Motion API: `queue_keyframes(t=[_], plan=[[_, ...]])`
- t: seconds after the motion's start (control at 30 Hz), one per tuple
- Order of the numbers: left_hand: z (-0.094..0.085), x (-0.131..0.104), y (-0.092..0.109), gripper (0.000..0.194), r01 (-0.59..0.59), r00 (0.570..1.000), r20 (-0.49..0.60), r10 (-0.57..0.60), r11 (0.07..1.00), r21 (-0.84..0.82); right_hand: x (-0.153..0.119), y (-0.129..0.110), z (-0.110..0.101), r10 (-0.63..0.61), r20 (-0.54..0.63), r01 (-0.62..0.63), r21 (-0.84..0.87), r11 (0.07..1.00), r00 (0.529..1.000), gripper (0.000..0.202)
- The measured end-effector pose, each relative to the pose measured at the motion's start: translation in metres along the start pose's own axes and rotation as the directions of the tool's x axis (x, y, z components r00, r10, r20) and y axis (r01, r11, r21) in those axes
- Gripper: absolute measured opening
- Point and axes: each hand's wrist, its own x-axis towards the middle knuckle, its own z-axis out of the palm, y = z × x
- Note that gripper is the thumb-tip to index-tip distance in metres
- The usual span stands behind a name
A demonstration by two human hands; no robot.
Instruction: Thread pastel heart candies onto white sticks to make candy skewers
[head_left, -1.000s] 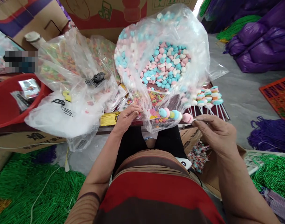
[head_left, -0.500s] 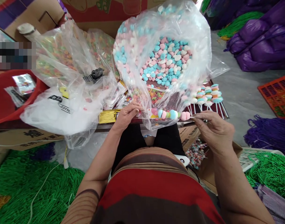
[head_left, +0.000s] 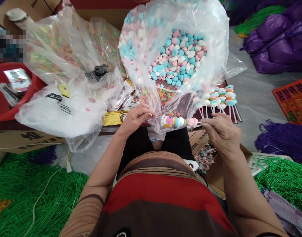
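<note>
A candy skewer with blue, white, green and pink pieces lies level in front of me. Its white stick is pinched in my right hand, fingers closed. The skewer's left part is inside a small clear printed packaging bag. My left hand is closed at the bag's far left end, gripping its edge. Just behind both hands is a large clear plastic sack of pink, white and blue candies. Finished-looking skewers lie in a row beyond my right hand.
Yellow twist ties lie left of my left hand, near silver packets. A white plastic bag hangs over the table edge. A red basin stands far left. An open cardboard box is below right.
My right hand has moved left, pushing the skewer further into the printed bag. My left hand stays at the bag's end. The whole view has shifted slightly.
</note>
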Motion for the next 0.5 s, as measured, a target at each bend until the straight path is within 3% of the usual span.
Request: queue_keyframes(t=[0.2, 0.3, 0.37, 0.5], plan=[[0.000, 0.003, 0.020, 0.031, 0.069, 0.997, 0.014, -0.070, 0.995, 0.072, -0.003, -0.013, 0.006, 0.225, 0.072, -0.231, 0.092, 0.969, 0.972, 0.011], [0.002, 0.002, 0.029, 0.028, 0.241, 0.969, -0.021, -0.246, 0.962, -0.130, -0.007, -0.017, 0.012, 0.311, 0.034, -0.313, 0.136, 0.940, 0.950, 0.012], [0.005, 0.002, 0.033, 0.030, 0.347, 0.929, -0.016, -0.370, 0.884, -0.314, -0.009, -0.019, 0.017, 0.378, 0.024, -0.375, 0.193, 0.907, 0.926, 0.015], [0.010, 0.008, 0.040, 0.033, 0.400, 0.886, -0.019, -0.464, 0.783, -0.477, -0.013, -0.022, 0.026, 0.432, 0.121, -0.447, 0.305, 0.841, 0.894, 0.015]])
